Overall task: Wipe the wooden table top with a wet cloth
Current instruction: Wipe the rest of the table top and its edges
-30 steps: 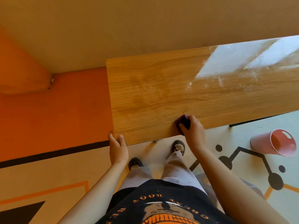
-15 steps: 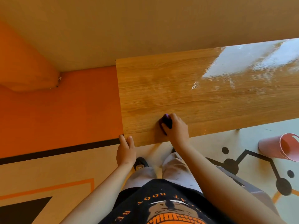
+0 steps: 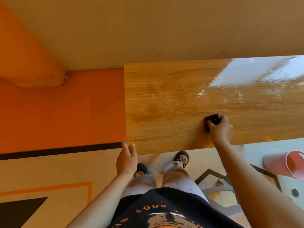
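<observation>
Purple cloth (image 3: 212, 120) sits bunched under my right hand (image 3: 220, 129), fingers curled round it and pressing it onto the wooden table top (image 3: 164, 104) near the front edge. My left hand (image 3: 126, 159) rests with straight fingers against the near left corner. Wadded this small, the cloth could leave unwiped streaks between passes, and the left end looks only patchily damp. A pink bucket (image 3: 284, 163) lies tipped on the floor to my right. Stepping sideways, I might kick it.

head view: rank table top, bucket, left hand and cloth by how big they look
1. table top
2. bucket, cut off at the frame edge
3. left hand, close to the bucket, so unsure
4. cloth, mostly hidden under the right hand
</observation>
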Motion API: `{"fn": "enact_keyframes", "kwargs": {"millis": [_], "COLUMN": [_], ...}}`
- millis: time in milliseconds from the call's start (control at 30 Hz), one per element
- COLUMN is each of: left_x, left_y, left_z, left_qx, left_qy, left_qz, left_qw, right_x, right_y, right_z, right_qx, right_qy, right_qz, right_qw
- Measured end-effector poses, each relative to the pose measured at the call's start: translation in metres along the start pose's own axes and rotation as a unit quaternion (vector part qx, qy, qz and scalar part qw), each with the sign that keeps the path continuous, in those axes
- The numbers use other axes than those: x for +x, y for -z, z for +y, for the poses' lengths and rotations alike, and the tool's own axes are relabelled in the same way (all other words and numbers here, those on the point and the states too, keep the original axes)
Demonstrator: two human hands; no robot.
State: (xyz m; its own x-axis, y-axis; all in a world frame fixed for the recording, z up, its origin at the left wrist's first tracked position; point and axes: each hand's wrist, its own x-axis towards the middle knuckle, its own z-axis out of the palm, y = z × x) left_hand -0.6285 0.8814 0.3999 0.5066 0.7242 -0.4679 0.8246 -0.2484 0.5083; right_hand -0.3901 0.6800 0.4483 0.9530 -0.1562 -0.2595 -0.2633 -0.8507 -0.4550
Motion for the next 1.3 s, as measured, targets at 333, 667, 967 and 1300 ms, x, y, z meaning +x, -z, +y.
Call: {"fn": "enact_keyframes", "kwargs": {"millis": [333, 667, 967, 1300], "left_x": [0.003, 0.04, 0.039, 0.038], "left_y": [0.01, -0.001, -0.004, -0.006], "left_z": [0.008, 0.042, 0.042, 0.045], "left_qx": [0.063, 0.019, 0.019, 0.033], "left_qy": [-0.034, 0.044, 0.035, 0.059], "left_qz": [0.041, 0.095, 0.123, 0.14], "left_qw": [0.997, 0.994, 0.992, 0.988], "right_x": [-0.082, 0.051, -0.037, 0.127], "right_y": [-0.078, -0.001, -0.068, -0.006], "right_z": [-0.075, -0.018, -0.08, -0.08], "right_qx": [0.017, -0.006, -0.02, -0.046], "right_qy": [0.296, 0.094, 0.393, 0.279], "right_qz": [-0.203, -0.032, -0.24, -0.099], "right_qw": [0.933, 0.995, 0.887, 0.954]}}
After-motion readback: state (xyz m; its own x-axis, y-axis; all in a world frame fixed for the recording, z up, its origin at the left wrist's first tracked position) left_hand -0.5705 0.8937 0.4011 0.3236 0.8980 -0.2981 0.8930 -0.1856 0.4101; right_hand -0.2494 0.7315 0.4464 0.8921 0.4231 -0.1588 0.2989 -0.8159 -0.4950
